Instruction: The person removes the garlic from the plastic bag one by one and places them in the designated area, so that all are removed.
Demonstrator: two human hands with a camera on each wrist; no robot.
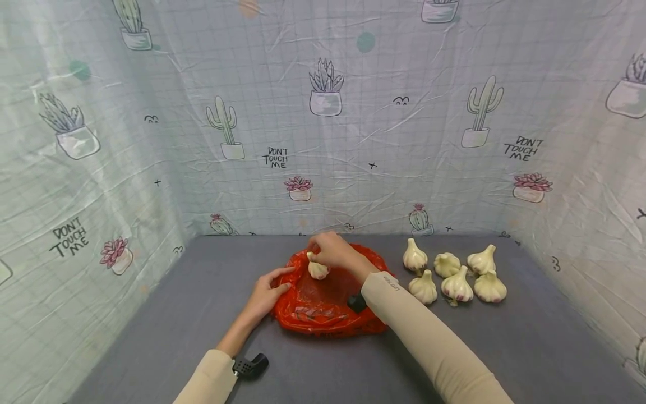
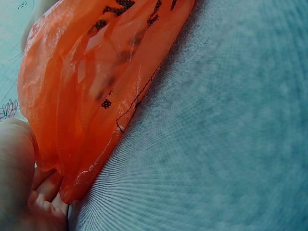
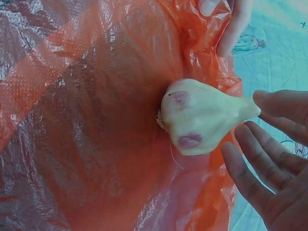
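A red plastic bag (image 1: 323, 314) lies spread on the table, its mouth open. My left hand (image 1: 263, 294) grips the bag's left edge, with the thin plastic between thumb and fingers in the left wrist view. My right hand (image 1: 335, 251) pinches a garlic bulb (image 3: 197, 118) by the tip of its stem. The bulb is whitish with purple patches, its root end pointing into the bag. In the head view it overlaps the bag's inside near the far left rim. Loose folds of the bag (image 2: 91, 96) hang beside the left palm.
Several garlic bulbs (image 1: 456, 285) sit grouped on the grey table (image 1: 217, 280) to the right of the bag. A patterned cloth (image 1: 353, 146) with cactus drawings walls the table at the back and both sides.
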